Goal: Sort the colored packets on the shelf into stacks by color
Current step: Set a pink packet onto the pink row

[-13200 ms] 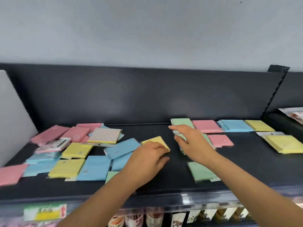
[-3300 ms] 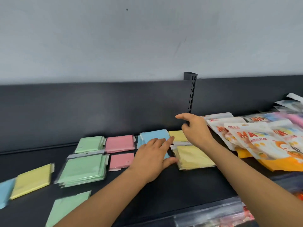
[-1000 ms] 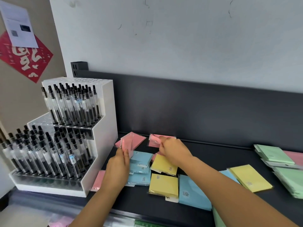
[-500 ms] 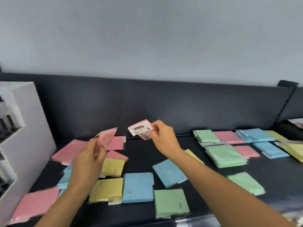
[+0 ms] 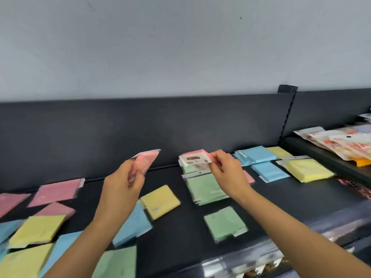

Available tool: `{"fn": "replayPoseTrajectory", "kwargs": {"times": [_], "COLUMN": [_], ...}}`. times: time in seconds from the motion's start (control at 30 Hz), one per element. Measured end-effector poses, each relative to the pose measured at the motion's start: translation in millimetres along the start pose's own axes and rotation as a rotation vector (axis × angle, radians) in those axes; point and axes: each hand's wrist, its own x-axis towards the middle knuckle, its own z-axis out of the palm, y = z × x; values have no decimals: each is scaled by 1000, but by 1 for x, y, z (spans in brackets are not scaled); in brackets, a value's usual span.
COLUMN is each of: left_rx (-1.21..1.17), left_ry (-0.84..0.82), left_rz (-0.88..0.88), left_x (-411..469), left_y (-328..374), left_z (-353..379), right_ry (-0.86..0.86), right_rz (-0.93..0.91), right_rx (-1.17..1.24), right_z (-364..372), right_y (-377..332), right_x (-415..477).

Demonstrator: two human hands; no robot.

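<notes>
Head cam, left to right.

- Far left of the shelf [image 5: 180,233]: three loose pink packets [image 5: 57,191], lying flat, unsorted.
- Near left: a yellow packet [image 5: 38,230] overlaps the nearest pink one, and a second yellow one [image 5: 24,261] sits at the frame edge. Blue packets are mixed in under and beside them. It's blurred there, so I can't count them.
- Near edge: one green packet [image 5: 116,262], partly behind the left forearm.
- Left hand [image 5: 122,187]: raised off the shelf, fingers curled around a pink packet [image 5: 146,160] held on edge and tilted. It could be more than one packet; I can't tell.
- Just right of that forearm: a blue packet [image 5: 133,225] touching a yellow packet [image 5: 160,201], both flat.
- Right hand [image 5: 228,175]: also raised, pinching a pink packet with a white label card [image 5: 195,158] between thumb and fingers, above the far end of the green stack [image 5: 202,189].
- A single green packet [image 5: 224,223] lies near of that stack, apart from it.
- The edge of a pink packet [image 5: 249,177] shows past the right wrist, on the shelf.
- Further right: a blue stack [image 5: 255,155] against the back wall, with a blue packet [image 5: 270,172] just near of it.
- Then a far yellow packet [image 5: 278,151] and a thick yellow stack [image 5: 308,169] near it.
- Far right, on the next shelf section: printed snack bags [image 5: 341,141].
</notes>
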Motion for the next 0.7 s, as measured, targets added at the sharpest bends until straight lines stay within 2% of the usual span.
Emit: {"fn": "replayPoseTrajectory", "kwargs": {"times": [0.2,0.4,0.57,0.7], "left_rx": [87,274,339,526], "left_ry": [-20,-74,-155,-262], "left_rz": [16,190,212,235], "left_x": [-8,-11,-9,0], "left_y": [58,105,130,133], "left_z": [87,157,195,223], "right_ry": [-45,28,55,25], "right_rz": [-5,0,23,18], "right_rx": [94,138,183,178], "right_z": [-50,-94,-125,-141], "right_y": [84,146,182,203], "right_x": [7,18,14,4]}}
